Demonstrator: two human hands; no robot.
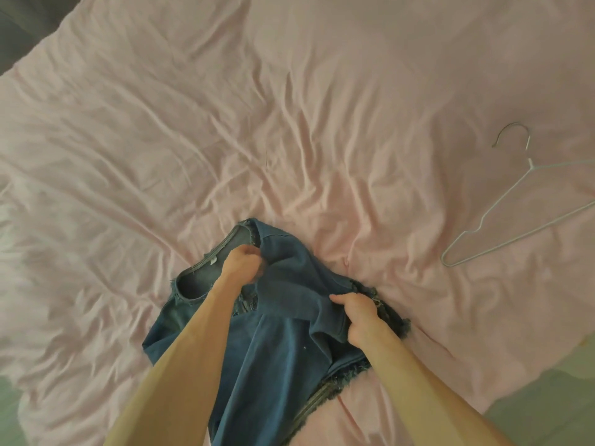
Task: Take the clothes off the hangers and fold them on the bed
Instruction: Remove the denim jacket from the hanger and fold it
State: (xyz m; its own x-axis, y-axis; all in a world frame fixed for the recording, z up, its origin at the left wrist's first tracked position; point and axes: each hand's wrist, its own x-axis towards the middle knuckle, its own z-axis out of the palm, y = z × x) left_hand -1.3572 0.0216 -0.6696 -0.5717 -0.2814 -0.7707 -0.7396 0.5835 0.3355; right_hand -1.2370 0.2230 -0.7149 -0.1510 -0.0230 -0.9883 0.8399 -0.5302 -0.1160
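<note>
A blue denim garment [277, 336] with frayed edges lies bunched on the near middle of the pink bed [225, 140]. My left hand [240, 260] grips a fold of the denim near its upper edge. My right hand [360, 317] grips another fold of the same garment lower and to the right. A bare white wire hanger [502, 217] lies flat on the bed at the right, apart from the garment.
The pink duvet is wrinkled and spreads wide on all sides of the garment. Greenish floor [547, 397] shows past the bed's lower right corner. A grey surface [22, 24] shows at the top left corner.
</note>
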